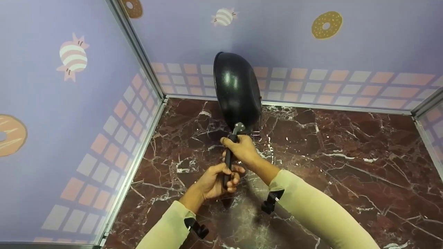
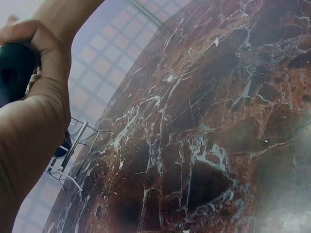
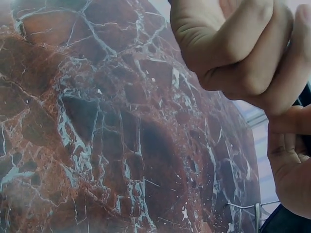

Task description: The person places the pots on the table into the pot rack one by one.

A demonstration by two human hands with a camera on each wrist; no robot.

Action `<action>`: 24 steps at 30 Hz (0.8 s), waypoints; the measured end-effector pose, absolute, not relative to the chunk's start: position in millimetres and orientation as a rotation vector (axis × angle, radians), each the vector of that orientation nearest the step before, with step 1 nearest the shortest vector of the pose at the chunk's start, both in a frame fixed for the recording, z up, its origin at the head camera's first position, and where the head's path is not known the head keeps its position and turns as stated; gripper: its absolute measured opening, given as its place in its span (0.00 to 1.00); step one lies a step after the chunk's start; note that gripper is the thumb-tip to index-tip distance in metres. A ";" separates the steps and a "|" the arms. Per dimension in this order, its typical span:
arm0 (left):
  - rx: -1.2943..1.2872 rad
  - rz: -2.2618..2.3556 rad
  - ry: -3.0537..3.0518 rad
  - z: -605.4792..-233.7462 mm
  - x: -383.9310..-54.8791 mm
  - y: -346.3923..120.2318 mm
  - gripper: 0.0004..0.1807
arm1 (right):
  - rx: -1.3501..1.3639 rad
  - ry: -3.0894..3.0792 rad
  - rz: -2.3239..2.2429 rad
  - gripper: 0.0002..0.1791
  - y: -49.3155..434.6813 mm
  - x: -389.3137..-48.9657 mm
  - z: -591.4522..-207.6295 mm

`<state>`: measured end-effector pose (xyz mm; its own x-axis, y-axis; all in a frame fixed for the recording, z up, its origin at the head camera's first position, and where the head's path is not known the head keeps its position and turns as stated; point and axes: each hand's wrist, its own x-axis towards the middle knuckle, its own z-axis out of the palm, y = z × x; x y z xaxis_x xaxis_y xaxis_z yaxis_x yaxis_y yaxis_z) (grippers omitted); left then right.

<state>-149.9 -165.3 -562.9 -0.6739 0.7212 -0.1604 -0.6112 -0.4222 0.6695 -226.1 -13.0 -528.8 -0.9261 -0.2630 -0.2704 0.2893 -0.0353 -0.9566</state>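
Note:
A deep black frying pan [image 1: 235,81], its outside glossy, is held up on its side, bowl towards the back wall and handle pointing towards me. My right hand [image 1: 246,151] grips the black handle [image 1: 228,159] close to the bowl, thumb lying along it. Lower down, the left hand [image 1: 211,182] holds the handle near its end with curled fingers. In the left wrist view, the left hand [image 2: 46,92] wraps the dark handle end [image 2: 14,70]. Curled fingers [image 3: 248,53] fill the upper right of the right wrist view, where the pan is mostly hidden.
A metal wire rack [image 2: 82,150] stands on the dark red marbled surface [image 1: 346,166], mostly hidden behind the pan in the head view. Purple patterned walls [image 1: 283,41] with metal edging enclose the surface at the back and sides. Small white specks lie on the marble.

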 end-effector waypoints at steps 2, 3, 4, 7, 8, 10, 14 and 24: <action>0.197 2.119 0.949 -563.8 -150.0 -165.5 0.23 | 0.047 1.811 -2.033 0.13 -11.4 -227.1 -528.9; 0.201 2.116 0.952 -564.4 -150.2 -165.5 0.23 | 0.063 1.768 -2.042 0.13 -10.5 -227.7 -529.0; 0.209 2.113 0.950 -565.1 -150.3 -165.4 0.23 | 0.080 1.714 -2.054 0.13 -9.5 -228.3 -529.3; 0.227 2.114 0.926 -567.2 -150.1 -164.9 0.23 | 0.131 1.546 -2.075 0.13 -7.4 -229.4 -530.5; 0.230 2.115 0.915 -568.1 -150.1 -164.6 0.23 | 0.141 1.503 -2.074 0.13 -6.8 -229.6 -531.1; 0.230 2.115 0.902 -569.7 -149.9 -164.0 0.22 | 0.151 1.436 -2.069 0.13 -5.8 -229.9 -532.3; 0.199 2.124 0.920 -572.7 -150.4 -162.2 0.20 | 0.115 1.421 -2.055 0.12 -3.6 -230.1 -534.3; 0.093 2.144 1.135 -581.7 -151.3 -154.4 0.27 | 0.118 1.541 -2.005 0.13 4.9 -227.6 -539.9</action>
<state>-151.3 -154.4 -581.7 -0.7528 0.6102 -0.2469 -0.5473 -0.3718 0.7498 -227.6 4.9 -539.9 -0.8156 -0.4024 -0.4158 0.5053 -0.1451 -0.8506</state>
